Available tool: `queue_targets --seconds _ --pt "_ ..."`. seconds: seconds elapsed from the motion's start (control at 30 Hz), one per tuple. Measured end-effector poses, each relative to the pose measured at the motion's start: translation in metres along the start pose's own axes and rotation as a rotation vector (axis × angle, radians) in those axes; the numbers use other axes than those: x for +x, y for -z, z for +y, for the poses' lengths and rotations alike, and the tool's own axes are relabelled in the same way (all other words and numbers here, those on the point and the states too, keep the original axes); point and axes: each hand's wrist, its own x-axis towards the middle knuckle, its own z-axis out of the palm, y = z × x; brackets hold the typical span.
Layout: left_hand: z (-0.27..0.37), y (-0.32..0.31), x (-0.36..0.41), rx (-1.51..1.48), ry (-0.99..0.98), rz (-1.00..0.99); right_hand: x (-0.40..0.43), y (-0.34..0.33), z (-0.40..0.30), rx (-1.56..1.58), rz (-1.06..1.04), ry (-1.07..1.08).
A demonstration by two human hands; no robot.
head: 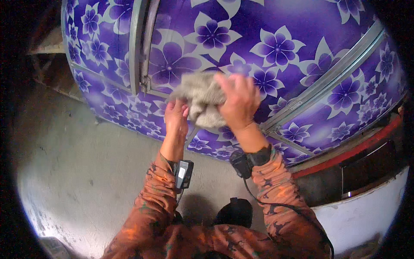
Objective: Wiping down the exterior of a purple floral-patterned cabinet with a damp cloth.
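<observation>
A bunched piece of grey-beige knitted fabric (204, 94) is held up between both hands, blurred by motion along its left side. My right hand (238, 100) clasps its right side, fingers over the top. My left hand (177, 113) has its fingers curled at the lower left edge of the fabric. Which kind of textile it is, I cannot tell. Right behind the bundle stands a purple cabinet front (226, 58) printed with white-edged flowers.
Metal frame strips (310, 87) cross the cabinet front, and a metal upright (136, 48) runs down its left part. Grey concrete floor (106, 168) lies below. At the right are a red edge (352, 150) and a white surface (365, 213). A cable (288, 206) trails along my right sleeve.
</observation>
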Motion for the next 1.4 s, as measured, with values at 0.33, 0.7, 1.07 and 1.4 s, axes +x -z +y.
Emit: queue_targets --seconds 0.33,0.7,1.07,1.4 --pt "0.004 -0.006 0.003 0.021 -0.004 -0.008 -0.008 0.029 0.043 -0.098 0.245 -0.136" --pt "0.002 -0.001 0.004 0.047 -0.022 -0.002 0.003 0.011 0.023 -0.040 0.218 -0.017" --pt "0.002 -0.007 0.002 0.097 0.011 0.005 0.001 0.010 0.024 -0.092 0.222 0.019" --pt "0.004 0.002 0.007 0.127 0.004 -0.018 -0.006 0.002 0.021 -0.050 0.126 0.082"
